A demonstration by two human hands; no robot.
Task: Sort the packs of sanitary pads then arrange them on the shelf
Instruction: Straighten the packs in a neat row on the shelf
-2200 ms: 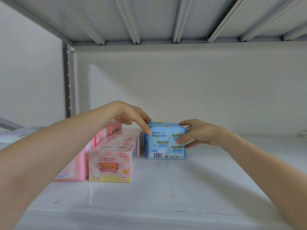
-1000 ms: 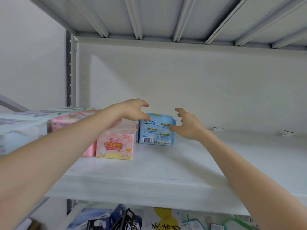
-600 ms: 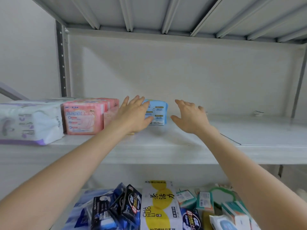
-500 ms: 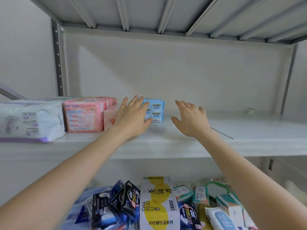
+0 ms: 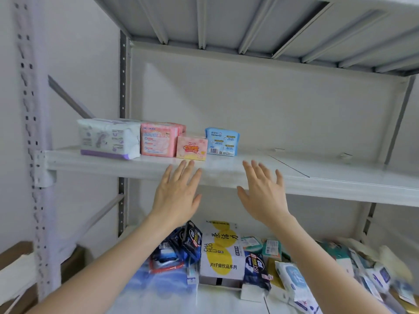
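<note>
Your left hand and right hand hover spread and empty before the shelf. The blue pack stands beside the small pink pack.

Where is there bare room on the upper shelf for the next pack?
Bare shelf runs from the blue pack right to the right upright, bar small scraps near the back. The strip along the front edge is free too. Crowded: the left end, white-purple pack, pink pack and small pink box side by side, and the pile on the lower level.
</note>
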